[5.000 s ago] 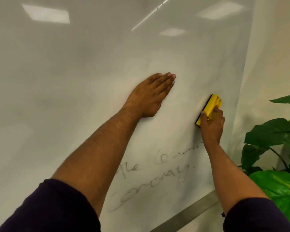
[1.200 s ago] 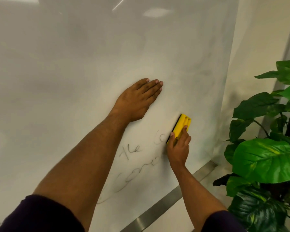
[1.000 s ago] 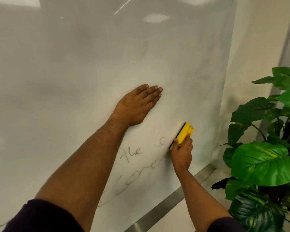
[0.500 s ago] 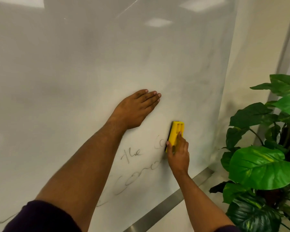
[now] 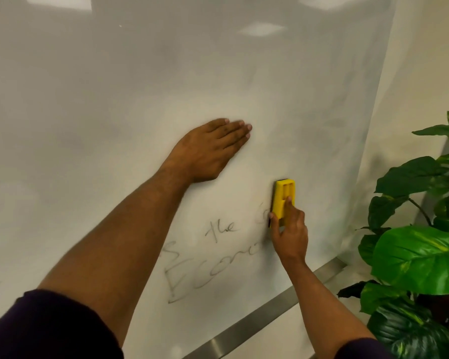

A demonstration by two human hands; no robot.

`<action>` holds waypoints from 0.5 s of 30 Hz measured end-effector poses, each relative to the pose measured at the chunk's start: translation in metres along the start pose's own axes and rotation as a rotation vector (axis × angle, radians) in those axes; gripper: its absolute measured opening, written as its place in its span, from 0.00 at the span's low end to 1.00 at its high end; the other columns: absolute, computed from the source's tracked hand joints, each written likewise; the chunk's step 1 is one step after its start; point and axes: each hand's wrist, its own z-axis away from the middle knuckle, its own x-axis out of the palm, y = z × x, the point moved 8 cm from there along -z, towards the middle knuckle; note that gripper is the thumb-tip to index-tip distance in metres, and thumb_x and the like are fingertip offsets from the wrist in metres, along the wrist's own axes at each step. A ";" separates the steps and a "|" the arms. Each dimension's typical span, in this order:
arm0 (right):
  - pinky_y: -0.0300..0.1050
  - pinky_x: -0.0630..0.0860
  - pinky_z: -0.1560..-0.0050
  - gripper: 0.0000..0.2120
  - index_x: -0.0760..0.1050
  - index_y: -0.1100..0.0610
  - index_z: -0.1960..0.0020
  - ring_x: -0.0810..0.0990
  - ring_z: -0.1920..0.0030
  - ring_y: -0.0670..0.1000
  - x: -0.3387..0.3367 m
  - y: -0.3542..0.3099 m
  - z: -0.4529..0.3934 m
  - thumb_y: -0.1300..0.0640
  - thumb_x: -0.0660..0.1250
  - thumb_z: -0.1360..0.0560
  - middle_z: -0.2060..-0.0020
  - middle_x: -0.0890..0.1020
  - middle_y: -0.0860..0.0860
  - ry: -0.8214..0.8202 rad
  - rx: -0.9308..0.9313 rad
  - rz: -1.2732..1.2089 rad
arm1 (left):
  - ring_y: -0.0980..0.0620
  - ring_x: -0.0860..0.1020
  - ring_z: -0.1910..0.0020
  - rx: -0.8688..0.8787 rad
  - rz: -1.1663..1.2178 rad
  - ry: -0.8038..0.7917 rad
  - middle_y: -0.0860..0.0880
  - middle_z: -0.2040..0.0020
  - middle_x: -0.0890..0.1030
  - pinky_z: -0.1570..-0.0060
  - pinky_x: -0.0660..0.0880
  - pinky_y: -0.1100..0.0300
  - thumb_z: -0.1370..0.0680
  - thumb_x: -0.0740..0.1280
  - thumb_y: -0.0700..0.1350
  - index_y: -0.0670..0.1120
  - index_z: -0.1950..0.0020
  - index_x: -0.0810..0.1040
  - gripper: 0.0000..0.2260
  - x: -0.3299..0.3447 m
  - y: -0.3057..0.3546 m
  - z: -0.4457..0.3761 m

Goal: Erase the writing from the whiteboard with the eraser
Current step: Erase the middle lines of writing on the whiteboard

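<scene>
Glossy whiteboard (image 5: 140, 86), smudged grey, metal strip along bottom edge. Yellow plastic eraser (image 5: 283, 196), rectangular and ribbed, upright against board, pinched at lower end by right hand (image 5: 289, 231), beside handwritten black writing (image 5: 213, 252). Left hand (image 5: 210, 149) flat, fingers straight, pressed on board above writing. Broad-leaved plant (image 5: 420, 255) at right.

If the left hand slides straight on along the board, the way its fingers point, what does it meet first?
Nothing, it seems: the left hand points up and right over bare whiteboard, passing above the eraser.
</scene>
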 end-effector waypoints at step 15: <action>0.50 0.76 0.58 0.32 0.63 0.55 0.22 0.78 0.58 0.57 0.003 -0.029 0.009 0.48 0.71 0.21 0.45 0.77 0.60 -0.029 -0.272 0.067 | 0.41 0.44 0.15 -0.128 0.027 0.058 0.40 0.14 0.44 0.16 0.45 0.45 0.12 0.45 0.45 0.39 0.14 0.44 0.27 -0.005 -0.005 0.009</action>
